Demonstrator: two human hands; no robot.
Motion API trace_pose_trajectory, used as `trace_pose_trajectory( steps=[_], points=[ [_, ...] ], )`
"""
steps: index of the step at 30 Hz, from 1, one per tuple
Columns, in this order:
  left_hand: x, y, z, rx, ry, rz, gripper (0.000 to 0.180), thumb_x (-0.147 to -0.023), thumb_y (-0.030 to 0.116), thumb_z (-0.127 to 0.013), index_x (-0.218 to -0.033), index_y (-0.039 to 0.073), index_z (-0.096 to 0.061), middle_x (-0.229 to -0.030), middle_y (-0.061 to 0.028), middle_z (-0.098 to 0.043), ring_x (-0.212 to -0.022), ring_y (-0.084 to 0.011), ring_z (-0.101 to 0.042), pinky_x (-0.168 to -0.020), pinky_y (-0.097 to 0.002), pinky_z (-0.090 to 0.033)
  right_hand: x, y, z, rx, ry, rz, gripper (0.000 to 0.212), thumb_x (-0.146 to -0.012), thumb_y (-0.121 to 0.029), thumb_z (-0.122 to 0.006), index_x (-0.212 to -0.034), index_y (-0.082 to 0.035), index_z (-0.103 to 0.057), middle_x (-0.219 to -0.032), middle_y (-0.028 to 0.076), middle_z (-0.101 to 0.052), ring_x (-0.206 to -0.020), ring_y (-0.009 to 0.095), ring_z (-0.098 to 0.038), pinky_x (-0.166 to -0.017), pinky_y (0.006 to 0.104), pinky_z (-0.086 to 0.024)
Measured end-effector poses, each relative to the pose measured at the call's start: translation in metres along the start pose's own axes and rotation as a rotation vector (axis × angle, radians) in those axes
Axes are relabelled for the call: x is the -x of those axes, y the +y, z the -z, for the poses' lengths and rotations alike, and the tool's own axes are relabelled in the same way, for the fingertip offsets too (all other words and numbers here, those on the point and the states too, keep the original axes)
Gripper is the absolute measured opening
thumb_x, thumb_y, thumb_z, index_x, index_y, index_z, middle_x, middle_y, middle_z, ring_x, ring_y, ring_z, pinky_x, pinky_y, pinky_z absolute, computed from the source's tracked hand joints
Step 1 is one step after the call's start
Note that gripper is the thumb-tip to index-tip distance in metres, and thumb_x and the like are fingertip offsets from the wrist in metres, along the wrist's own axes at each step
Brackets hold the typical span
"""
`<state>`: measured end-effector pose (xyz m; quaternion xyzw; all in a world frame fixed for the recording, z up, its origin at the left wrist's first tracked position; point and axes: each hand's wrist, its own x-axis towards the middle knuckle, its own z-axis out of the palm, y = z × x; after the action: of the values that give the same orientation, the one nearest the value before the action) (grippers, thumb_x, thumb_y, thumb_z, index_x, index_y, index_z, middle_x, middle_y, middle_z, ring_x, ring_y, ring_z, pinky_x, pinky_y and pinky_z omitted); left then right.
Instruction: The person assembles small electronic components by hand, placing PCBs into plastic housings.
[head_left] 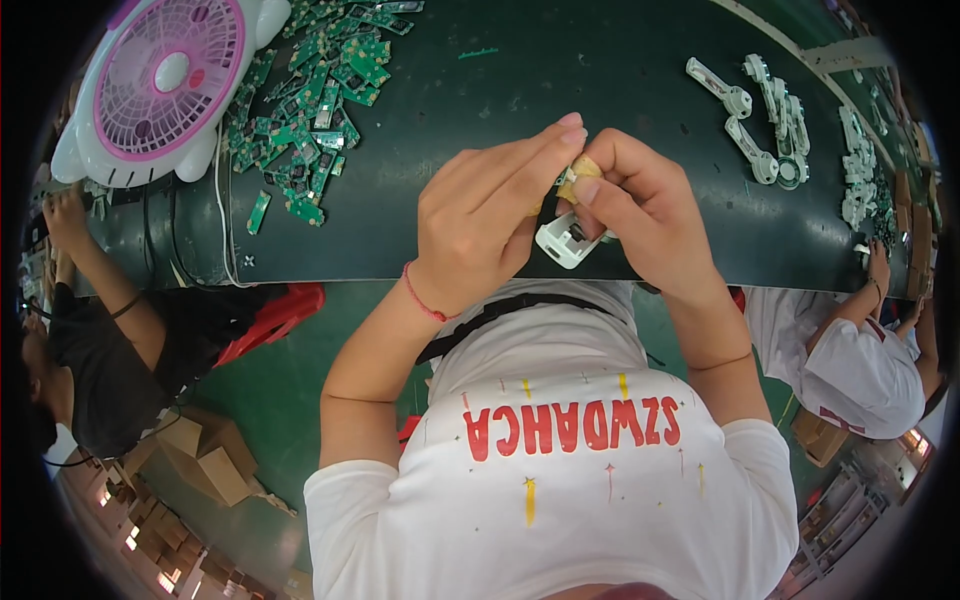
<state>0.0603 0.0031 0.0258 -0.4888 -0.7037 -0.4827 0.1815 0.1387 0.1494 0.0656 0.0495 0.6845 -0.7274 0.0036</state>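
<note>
**White, open-ended plastic housing (556, 247) held on the near side of the grip, closer to the right hand (648, 205)**

The housing lies just below the bunched fingertips, on the wearer's side of them. Its open end, dark inside, faces down toward the wearer and slightly left; the rest runs up under the fingers, so its long axis cannot be read with certainty.

The bare right hand is the nearer one, closed in on the housing, its thumb and index tips drawn narrow just above it. Pale yellow material (583, 168) shows at those tips; whether it is a finger covering or a loose piece, I cannot tell. The left hand (472, 205) comes in from the opposite side, fingers straight and slanting up toward the pinch. Its thumb is hidden, so whether that grip bears on the housing cannot be told. A narrow black strip (548, 207) shows between the left hand and the housing.

Left of the grip and beyond it, the dark green worktop (620, 60) carries a loose pile of small green circuit boards (325, 112); well to the right lie long white plastic parts with round ends (749, 151).
</note>
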Motion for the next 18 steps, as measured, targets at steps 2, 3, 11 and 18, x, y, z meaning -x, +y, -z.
trace_pose_trajectory(
  steps=[2, 3, 11, 18],
  points=[
    [0.002, 0.001, -0.002, 0.082, -0.019, 0.038, 0.052, -0.062, -0.009, -0.055, -0.112, 0.004, -0.060, -0.107, -0.0109, -0.064, -0.082, -0.0219, -0.065, -0.062, -0.0283, -0.047, 0.000, -0.001, 0.002, -0.063, -0.039, -0.049, 0.010, -0.087, -0.008, -0.052, -0.082, 0.001, -0.053, -0.067, 0.001, -0.053, -0.062, 0.007, -0.050, -0.056, 0.0225, -0.041],
    [0.003, 0.003, -0.003, 0.083, -0.019, 0.040, 0.052, -0.062, -0.009, -0.055, -0.112, 0.004, -0.060, -0.107, -0.0109, -0.064, -0.082, -0.0219, -0.065, -0.062, -0.0283, -0.047, 0.000, -0.001, 0.004, -0.063, -0.039, -0.052, 0.010, -0.087, -0.008, -0.052, -0.082, 0.001, -0.053, -0.067, 0.001, -0.053, -0.062, 0.007, -0.050, -0.056, 0.0225, -0.041],
    [-0.007, -0.002, -0.015, -0.002, 0.129, 0.279, 0.069, -0.070, -0.007, -0.055, -0.135, 0.008, -0.039, -0.108, -0.0135, -0.059, -0.101, -0.0314, -0.054, -0.084, -0.0343, -0.042, -0.017, 0.007, 0.012, 0.279, 0.081, 0.308, 0.008, -0.086, -0.007, -0.054, -0.084, 0.001, -0.054, -0.089, 0.006, -0.057, -0.068, 0.011, -0.055, -0.067, 0.0229, -0.044],
    [0.019, -0.001, -0.013, 1.612, -0.342, 1.192, 0.031, -0.093, 0.027, -0.037, -0.103, 0.002, -0.052, -0.077, -0.0113, -0.059, -0.060, -0.0166, -0.057, -0.053, -0.0262, -0.046, -0.029, 0.018, 0.022, 0.364, -0.199, 0.734, 0.007, -0.080, -0.007, -0.059, -0.082, -0.001, -0.059, -0.114, 0.021, -0.057, -0.082, 0.020, -0.059, -0.075, 0.0328, -0.051]
  ],
)
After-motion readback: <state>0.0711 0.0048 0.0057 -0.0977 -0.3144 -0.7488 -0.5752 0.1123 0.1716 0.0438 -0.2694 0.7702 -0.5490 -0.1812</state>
